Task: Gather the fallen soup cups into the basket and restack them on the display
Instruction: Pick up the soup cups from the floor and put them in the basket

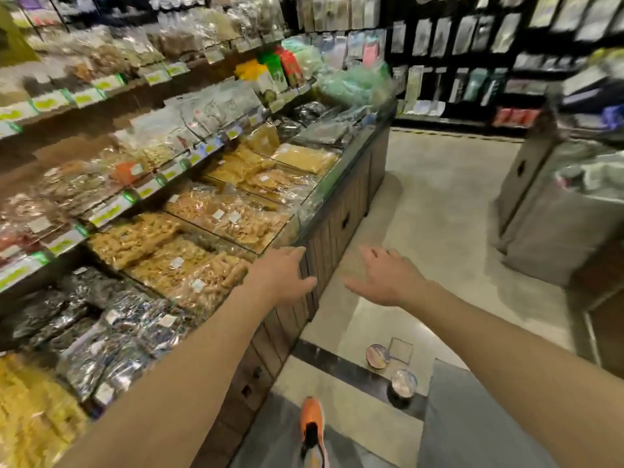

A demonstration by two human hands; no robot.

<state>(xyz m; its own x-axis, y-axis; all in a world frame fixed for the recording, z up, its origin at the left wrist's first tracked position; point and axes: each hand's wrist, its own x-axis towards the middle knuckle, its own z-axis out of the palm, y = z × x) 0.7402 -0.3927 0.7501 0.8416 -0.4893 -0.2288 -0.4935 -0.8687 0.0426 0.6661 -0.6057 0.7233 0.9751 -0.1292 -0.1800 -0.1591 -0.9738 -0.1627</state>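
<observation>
Fingers (pixel 294 252) of left hand (pixel 282 275) relaxed, apart, empty, at front edge of display bench (pixel 341 217); contact unclear. Right hand (pixel 388 278) likewise slack, empty, over floor (pixel 439 214). Two soup cups (pixel 377 357) on floor, near each other, beside orange shoe (pixel 312 422), nearer than both hands.

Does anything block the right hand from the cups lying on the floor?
Nothing visible does. The right hand hangs open over the floor; the soup cups lie on it nearer the person, beside the grey trouser leg.
</observation>
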